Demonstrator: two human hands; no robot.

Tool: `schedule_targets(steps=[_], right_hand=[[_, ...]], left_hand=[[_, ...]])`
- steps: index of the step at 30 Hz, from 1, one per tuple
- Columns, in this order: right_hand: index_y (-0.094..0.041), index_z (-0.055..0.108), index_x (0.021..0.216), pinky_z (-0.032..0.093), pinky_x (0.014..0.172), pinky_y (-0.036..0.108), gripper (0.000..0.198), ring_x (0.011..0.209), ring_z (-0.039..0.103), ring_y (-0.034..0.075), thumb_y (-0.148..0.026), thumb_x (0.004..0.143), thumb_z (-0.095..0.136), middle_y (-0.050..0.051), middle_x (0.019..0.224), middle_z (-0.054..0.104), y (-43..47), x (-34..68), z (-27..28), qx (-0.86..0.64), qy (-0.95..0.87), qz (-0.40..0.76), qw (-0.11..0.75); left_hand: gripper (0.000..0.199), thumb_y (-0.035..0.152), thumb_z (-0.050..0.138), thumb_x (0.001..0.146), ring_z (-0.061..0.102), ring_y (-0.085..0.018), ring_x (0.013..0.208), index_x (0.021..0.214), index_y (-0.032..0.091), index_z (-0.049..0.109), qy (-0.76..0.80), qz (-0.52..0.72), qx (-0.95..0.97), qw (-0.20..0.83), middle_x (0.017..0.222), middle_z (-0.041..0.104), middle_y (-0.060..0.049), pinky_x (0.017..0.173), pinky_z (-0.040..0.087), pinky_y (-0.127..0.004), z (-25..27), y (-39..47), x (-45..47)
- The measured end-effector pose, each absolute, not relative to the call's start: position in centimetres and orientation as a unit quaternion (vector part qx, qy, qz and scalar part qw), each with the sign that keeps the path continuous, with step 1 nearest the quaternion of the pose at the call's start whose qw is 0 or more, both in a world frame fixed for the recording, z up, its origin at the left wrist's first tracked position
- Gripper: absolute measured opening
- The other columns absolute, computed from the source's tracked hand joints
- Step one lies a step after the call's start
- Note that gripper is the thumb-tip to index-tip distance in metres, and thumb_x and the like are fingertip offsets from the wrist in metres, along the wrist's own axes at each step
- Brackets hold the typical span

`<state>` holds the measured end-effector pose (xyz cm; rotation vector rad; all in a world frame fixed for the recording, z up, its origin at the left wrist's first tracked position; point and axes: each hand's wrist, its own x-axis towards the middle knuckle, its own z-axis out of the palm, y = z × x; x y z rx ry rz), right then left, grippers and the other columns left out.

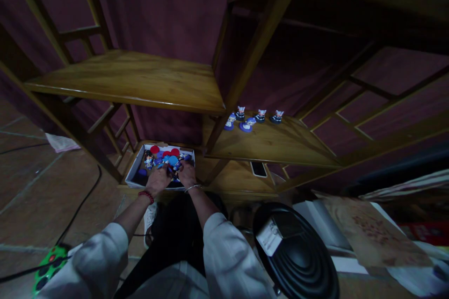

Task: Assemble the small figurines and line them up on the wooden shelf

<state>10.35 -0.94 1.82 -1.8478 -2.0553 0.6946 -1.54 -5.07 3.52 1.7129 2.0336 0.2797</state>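
Note:
Both my hands reach into a shallow white box (132, 171) on the bottom shelf, filled with small blue, red and dark figurines (148, 159). My left hand (159, 179), a red bead bracelet at its wrist, is among the toys near the box's front edge, fingers bent and partly hidden. Close beside it is my right hand (187, 174), wearing a silver bangle, its fingers curled down at the box's right side. Whatever lies between the fingers is too small to name. Round red pieces (174, 152) and a light-blue piece (173, 160) lie just behind the hands.
Several small figurines (260, 116) with purple or dark bases stand on the right wooden shelf (277, 142). A phone (258, 169) lies on the board below. A black round stool (298, 257) is at my right, a green controller-like object (49, 266) on the floor left, with cables.

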Motion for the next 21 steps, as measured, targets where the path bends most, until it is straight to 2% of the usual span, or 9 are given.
schedule_targets(steps=[4,9,15,21], right_hand=[[-0.017,0.053,0.112,0.042,0.082,0.022,0.040,0.093,0.058,0.014,-0.005,0.075,0.043,0.008,0.104,0.061,-0.4,10.4,2.0,-0.647,-0.702,0.258,0.151],[-0.019,0.054,0.112,0.035,0.093,0.024,0.040,0.105,0.050,0.014,-0.006,0.077,0.042,0.005,0.110,0.059,0.1,10.3,2.1,-0.591,-0.757,0.216,0.175],[-0.022,0.055,0.114,0.029,0.097,0.027,0.039,0.107,0.046,0.017,-0.011,0.078,0.044,0.003,0.109,0.060,1.1,9.4,2.3,-0.527,-0.817,0.203,0.119],[-0.023,0.058,0.112,0.027,0.099,0.025,0.038,0.115,0.036,0.016,-0.011,0.079,0.044,-0.001,0.118,0.056,2.3,7.3,2.5,-0.451,-0.859,0.212,0.115]], left_hand=[[0.044,0.041,0.038,0.079,0.060,-0.030,0.091,0.112,0.014,0.048,0.759,0.065,0.611,0.218,0.096,0.064,-0.018,0.073,0.043,-0.037,4.3,-5.4,-1.2],[0.046,0.045,0.034,0.079,0.061,-0.031,0.089,0.108,0.013,0.050,0.782,0.037,0.586,0.211,0.094,0.064,-0.019,0.072,0.043,-0.039,4.6,-5.3,-0.9],[0.044,0.043,0.035,0.079,0.060,-0.031,0.091,0.107,0.013,0.050,0.781,0.020,0.586,0.213,0.092,0.064,-0.019,0.074,0.043,-0.040,4.7,-5.2,-0.7],[0.043,0.039,0.037,0.078,0.060,-0.032,0.091,0.110,0.013,0.049,0.783,0.019,0.576,0.235,0.095,0.064,-0.020,0.076,0.042,-0.043,4.0,-4.6,-0.8]])
